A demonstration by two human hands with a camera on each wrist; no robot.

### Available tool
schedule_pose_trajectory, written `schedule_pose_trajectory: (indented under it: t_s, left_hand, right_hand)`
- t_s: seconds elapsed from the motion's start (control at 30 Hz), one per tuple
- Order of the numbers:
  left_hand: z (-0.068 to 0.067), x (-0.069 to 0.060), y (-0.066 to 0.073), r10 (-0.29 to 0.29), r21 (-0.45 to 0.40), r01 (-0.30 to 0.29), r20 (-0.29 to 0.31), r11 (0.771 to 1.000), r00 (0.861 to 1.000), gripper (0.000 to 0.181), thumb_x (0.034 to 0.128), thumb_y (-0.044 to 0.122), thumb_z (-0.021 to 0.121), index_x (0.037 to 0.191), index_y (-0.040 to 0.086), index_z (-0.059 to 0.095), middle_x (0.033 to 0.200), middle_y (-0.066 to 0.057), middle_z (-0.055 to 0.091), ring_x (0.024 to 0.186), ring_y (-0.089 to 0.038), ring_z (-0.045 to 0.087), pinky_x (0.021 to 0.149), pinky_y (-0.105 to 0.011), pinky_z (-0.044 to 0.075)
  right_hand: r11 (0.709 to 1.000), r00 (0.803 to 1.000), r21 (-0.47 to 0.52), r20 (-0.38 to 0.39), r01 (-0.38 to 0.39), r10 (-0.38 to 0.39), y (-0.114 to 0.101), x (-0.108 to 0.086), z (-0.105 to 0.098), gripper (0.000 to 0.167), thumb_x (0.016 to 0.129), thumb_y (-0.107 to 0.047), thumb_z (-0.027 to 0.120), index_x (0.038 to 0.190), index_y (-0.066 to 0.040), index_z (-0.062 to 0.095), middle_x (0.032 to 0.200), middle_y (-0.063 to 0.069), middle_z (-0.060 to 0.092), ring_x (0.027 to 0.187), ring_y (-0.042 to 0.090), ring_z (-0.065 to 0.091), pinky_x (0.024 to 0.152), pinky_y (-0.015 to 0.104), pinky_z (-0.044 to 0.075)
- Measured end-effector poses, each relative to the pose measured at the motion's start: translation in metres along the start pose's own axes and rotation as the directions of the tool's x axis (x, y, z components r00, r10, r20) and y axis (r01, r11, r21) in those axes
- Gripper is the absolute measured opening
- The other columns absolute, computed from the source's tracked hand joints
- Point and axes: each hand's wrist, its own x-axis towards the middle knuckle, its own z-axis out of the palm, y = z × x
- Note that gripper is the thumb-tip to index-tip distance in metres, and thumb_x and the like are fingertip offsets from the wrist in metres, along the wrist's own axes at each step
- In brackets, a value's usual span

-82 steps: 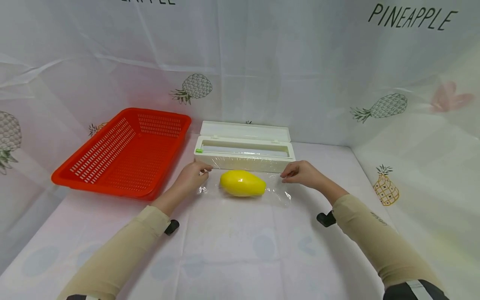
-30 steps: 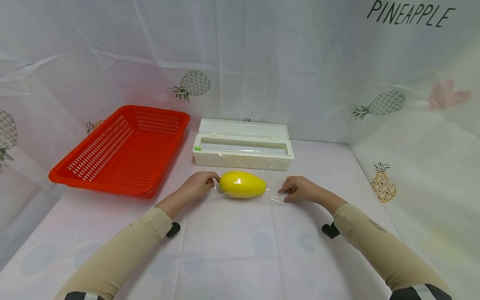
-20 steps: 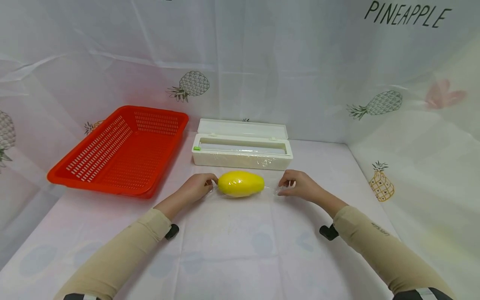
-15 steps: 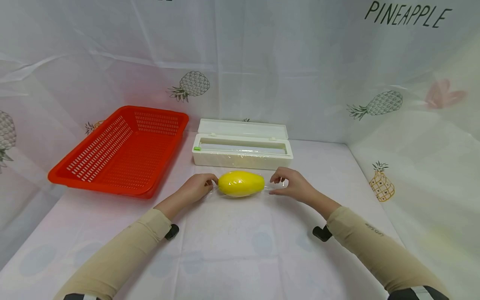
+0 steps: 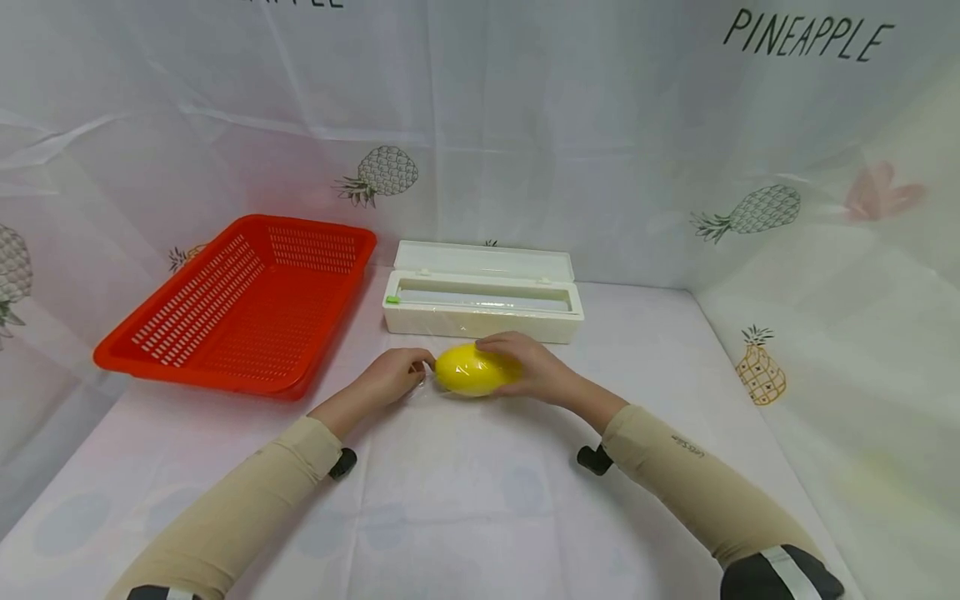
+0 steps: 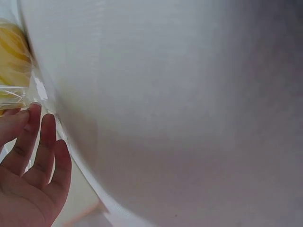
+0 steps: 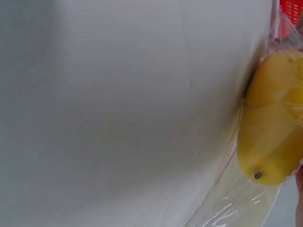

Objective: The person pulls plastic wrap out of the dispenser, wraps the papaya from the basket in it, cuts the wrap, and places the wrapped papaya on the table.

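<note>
A yellow papaya-like fruit (image 5: 467, 372), wrapped in clear cling film (image 7: 226, 215), lies on its side on the table in the head view. My left hand (image 5: 387, 375) pinches the gathered film at the fruit's left end; the left wrist view shows the thumb and index finger (image 6: 31, 116) meeting on it. Curled round the fruit's right end is my right hand (image 5: 536, 371), fingers over the top and thumb low at the near side. The film's right end is hidden by that hand. A small dark stem spot shows on the fruit in the right wrist view.
Behind the fruit stands a white cling film dispenser (image 5: 480, 323) with its lid raised and a green slider (image 5: 393, 300) at its left. A red plastic basket (image 5: 273, 312) stands at the left. Pineapple-printed cloth walls (image 5: 555, 167) close in the back and right.
The film, earlier spread flat around the fruit, has been gathered at its ends. My right hand has moved left from the film's right end onto the fruit; my left hand has shifted slightly inward.
</note>
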Motion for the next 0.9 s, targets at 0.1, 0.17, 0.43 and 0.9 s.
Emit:
schedule_pose_trajectory:
  t_s: [0.1, 0.17, 0.43, 0.9]
  left_hand:
    - [-0.001, 0.000, -0.001, 0.003, -0.021, -0.003, 0.008, 1.000, 1.000, 0.024, 0.0920, 0.003, 0.064, 0.114, 0.012, 0.069, 0.095, -0.004, 0.066, 0.085, -0.022, 0.057, 0.082, -0.038, 0.051]
    - [-0.002, 0.000, -0.002, -0.003, -0.042, 0.004, 0.018, 0.999, 1.000, 0.024, 0.0919, 0.003, 0.064, 0.115, 0.011, 0.068, 0.095, -0.004, 0.065, 0.085, -0.021, 0.058, 0.082, -0.038, 0.051]
    - [-0.010, -0.005, -0.010, -0.020, -0.162, 0.020, 0.006, 0.987, 1.000, 0.020, 0.0910, 0.004, 0.060, 0.106, 0.011, 0.071, 0.098, -0.006, 0.065, 0.092, -0.025, 0.059, 0.081, -0.039, 0.050]
    - [-0.013, -0.006, 0.030, 0.190, -0.096, -0.205, -0.149, 0.974, 0.970, 0.030, 0.0922, 0.017, 0.067, 0.121, 0.009, 0.068, 0.121, -0.007, 0.063, 0.112, -0.028, 0.056, 0.095, -0.043, 0.048]
  right_hand:
    - [1.000, 0.999, 0.007, 0.039, -0.015, 0.014, -0.001, 0.008, 0.003, 0.074, 0.073, -0.020, 0.088, 0.138, -0.007, 0.054, 0.141, 0.006, 0.051, 0.132, 0.026, 0.041, 0.111, 0.045, 0.031]
    - [0.999, 0.998, 0.011, 0.047, -0.033, 0.032, -0.002, 0.011, 0.005, 0.075, 0.073, -0.020, 0.088, 0.138, -0.006, 0.053, 0.141, 0.008, 0.050, 0.132, 0.027, 0.041, 0.111, 0.046, 0.031]
    - [0.995, 0.995, 0.023, 0.027, -0.102, 0.101, -0.001, 0.014, 0.008, 0.074, 0.072, -0.020, 0.089, 0.136, -0.007, 0.055, 0.135, 0.007, 0.050, 0.126, 0.026, 0.044, 0.109, 0.042, 0.034]
    - [0.989, 0.988, 0.045, 0.067, -0.143, 0.139, 0.001, 0.017, 0.010, 0.073, 0.072, -0.021, 0.088, 0.136, -0.007, 0.055, 0.135, 0.005, 0.049, 0.126, 0.024, 0.044, 0.108, 0.041, 0.036]
